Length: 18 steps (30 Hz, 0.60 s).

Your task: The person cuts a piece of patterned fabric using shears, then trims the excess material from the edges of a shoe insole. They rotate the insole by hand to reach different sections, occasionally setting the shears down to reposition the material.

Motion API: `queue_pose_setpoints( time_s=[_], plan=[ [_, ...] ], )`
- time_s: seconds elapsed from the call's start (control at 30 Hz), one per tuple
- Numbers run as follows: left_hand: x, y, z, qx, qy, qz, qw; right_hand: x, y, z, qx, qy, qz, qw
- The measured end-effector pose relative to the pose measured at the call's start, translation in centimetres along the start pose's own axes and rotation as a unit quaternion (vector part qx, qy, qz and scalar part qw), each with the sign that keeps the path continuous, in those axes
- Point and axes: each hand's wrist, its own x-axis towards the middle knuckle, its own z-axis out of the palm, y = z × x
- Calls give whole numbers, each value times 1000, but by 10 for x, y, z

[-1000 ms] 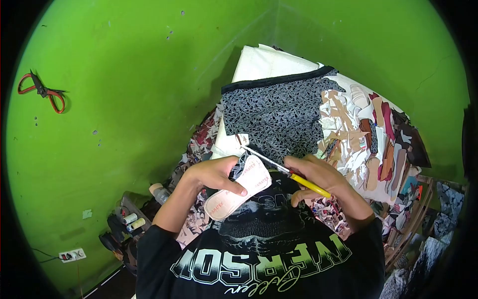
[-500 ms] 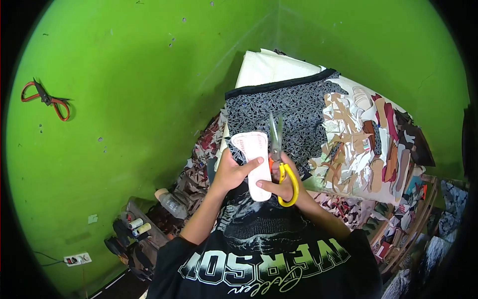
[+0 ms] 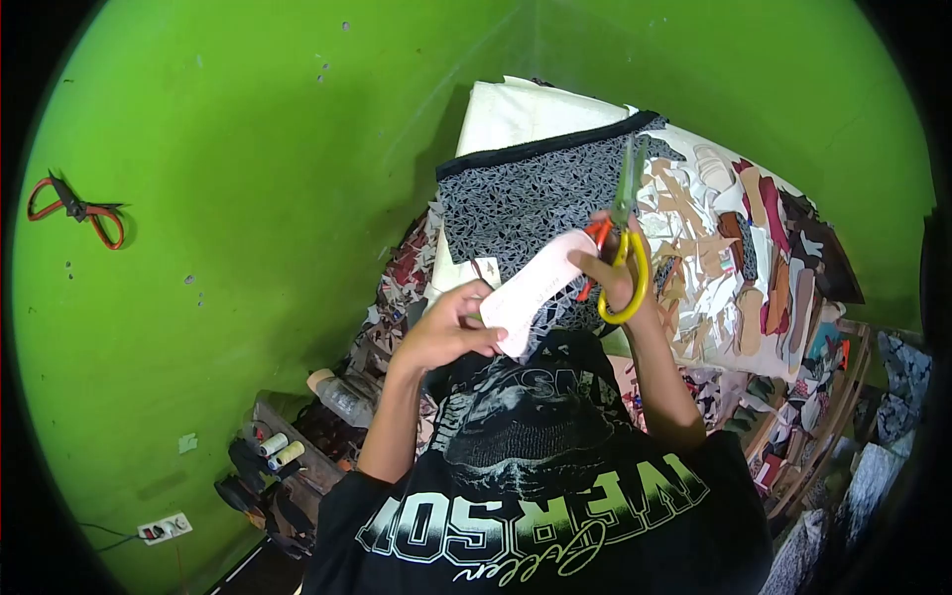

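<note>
A pale, sole-shaped insole piece [image 3: 540,290] with faint markings is held slantwise in front of my chest. My left hand [image 3: 444,329] is closed on its lower left end, thumb on top. At the upper right end, the thumb of my right hand [image 3: 617,281] presses on the insole. That same hand grips scissors [image 3: 625,203] with yellow and orange handles, their blades pointing up and away from me. Behind both hands lies black-and-grey patterned fabric [image 3: 550,198] with a black band along its far edge. Some fingers of my right hand are hidden.
Cut scraps and sole-shaped pieces [image 3: 709,268] cover the right of the white work surface [image 3: 516,114]. Red-handled snips [image 3: 76,208] hang on the green wall. Thread spools [image 3: 286,454] and a plastic bottle [image 3: 342,397] are at lower left; a wooden rack [image 3: 823,426] stands right.
The insole has turned from upright to slanting, its upper end now to the right. My right hand has moved up and right with the scissors; my left hand has shifted to the lower end.
</note>
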Motion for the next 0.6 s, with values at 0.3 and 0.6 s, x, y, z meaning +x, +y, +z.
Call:
queue_pose_setpoints(
  time_s=[0.3, 0.6],
  plan=[
    [14, -34, 25, -105, -113, 7, 988, 22, -13, 32, 30, -119, 6, 992],
    [-2, 3, 26, -172, 3, 110, 979, -13, -12, 13, -93, -153, -88, 980]
  ],
)
